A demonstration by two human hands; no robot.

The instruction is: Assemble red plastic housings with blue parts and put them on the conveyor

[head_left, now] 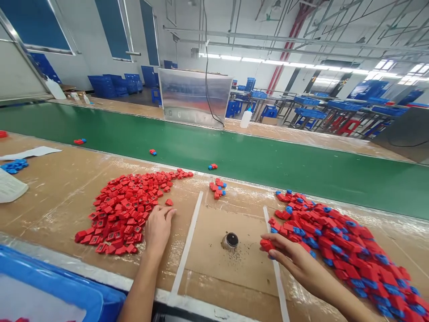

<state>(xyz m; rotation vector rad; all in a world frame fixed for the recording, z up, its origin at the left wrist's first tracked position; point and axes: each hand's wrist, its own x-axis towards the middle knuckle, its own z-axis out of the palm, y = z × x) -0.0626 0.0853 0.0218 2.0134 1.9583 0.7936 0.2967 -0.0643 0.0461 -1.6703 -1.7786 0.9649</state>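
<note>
My left hand lies flat with its fingers stretched out at the right edge of a heap of small red square parts on the cardboard-covered bench. My right hand pinches a red-and-blue part at the left edge of a larger heap of red-and-blue parts. Between the hands sits a small round metal fixture with dark specks around it. A little cluster of red-and-blue parts lies near the bench's far edge.
A green conveyor belt runs across behind the bench, carrying a few red-and-blue parts. A blue bin is at the near left. White paper and blue pieces lie far left. A metal box stands beyond the belt.
</note>
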